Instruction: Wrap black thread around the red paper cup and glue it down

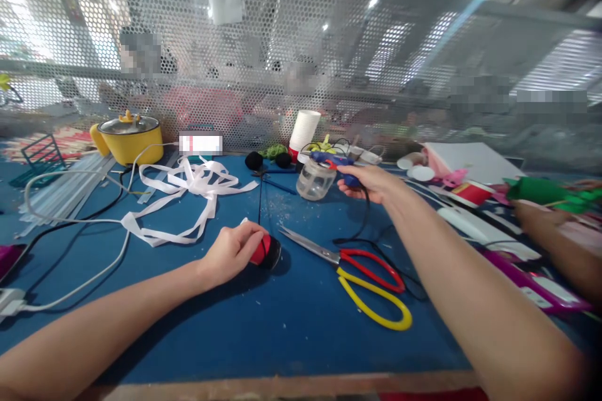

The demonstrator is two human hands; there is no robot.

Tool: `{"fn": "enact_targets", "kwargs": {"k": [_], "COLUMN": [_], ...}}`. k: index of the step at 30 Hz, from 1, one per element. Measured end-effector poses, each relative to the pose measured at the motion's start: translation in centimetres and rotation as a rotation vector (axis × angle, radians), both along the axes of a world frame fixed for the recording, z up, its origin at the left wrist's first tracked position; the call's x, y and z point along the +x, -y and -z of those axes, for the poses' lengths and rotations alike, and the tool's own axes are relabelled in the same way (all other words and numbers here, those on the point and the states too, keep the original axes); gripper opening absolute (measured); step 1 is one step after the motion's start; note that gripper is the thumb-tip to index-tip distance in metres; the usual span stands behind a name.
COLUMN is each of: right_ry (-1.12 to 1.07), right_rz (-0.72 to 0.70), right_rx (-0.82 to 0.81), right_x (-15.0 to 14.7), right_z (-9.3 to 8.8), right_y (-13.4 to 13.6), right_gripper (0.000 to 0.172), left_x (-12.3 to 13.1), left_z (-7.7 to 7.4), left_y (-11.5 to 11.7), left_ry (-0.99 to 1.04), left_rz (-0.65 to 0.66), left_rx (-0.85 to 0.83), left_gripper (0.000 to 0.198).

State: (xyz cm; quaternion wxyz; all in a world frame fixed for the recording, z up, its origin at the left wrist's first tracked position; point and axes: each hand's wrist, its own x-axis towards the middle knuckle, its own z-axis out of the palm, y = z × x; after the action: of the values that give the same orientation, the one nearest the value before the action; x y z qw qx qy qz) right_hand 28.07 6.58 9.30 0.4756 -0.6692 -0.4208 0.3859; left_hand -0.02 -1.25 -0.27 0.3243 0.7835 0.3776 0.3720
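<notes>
My left hand (229, 252) is closed around a small red-and-black object (269, 254) on the blue table; its exact kind is not clear. Stretched forward, my right hand (369, 184) grips a blue glue gun (345, 159) with a red trigger. The gun's front part lies over the mouth of a clear jar (316, 184), and its black cord hangs down to the table. Between my arms lie large scissors (336, 258) with one red and one yellow handle, blades apart a little at most and pointing to my left hand.
White ribbon (202, 178) lies in loops at left, near a yellow electric pot (137, 144) and clear glue sticks (70, 191). White and black cables cross the left side. A perforated metal screen (263, 44) stands behind. Another person's arm (550, 232) reaches in at right beside a purple power strip (527, 282).
</notes>
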Motion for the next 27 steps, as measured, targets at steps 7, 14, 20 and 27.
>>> {"fn": "enact_targets", "kwargs": {"k": [7,14,20,27], "right_ry": [-0.088,-0.110,0.021,0.243], "right_rz": [0.065,-0.183,-0.376,-0.539], "right_rx": [0.156,0.212,0.070,-0.022], "right_x": [-1.3,-3.8,-5.1,-6.1], "right_z": [-0.3,-0.7,1.5,2.4], "right_y": [1.3,6.1,9.1,11.0], "right_gripper": [0.021,0.016,0.021,0.035], "left_x": [0.0,-0.1,-0.2,-0.5], "left_z": [-0.1,-0.1,-0.2,-0.1], "left_y": [0.0,-0.1,0.0,-0.4], "left_ry": [-0.027,-0.028,-0.057,-0.041], "left_rz": [-0.006,-0.016,-0.018,-0.077], "left_rx": [-0.007,0.004,0.003,-0.002], "left_gripper": [0.027,0.025,0.025,0.023]}}
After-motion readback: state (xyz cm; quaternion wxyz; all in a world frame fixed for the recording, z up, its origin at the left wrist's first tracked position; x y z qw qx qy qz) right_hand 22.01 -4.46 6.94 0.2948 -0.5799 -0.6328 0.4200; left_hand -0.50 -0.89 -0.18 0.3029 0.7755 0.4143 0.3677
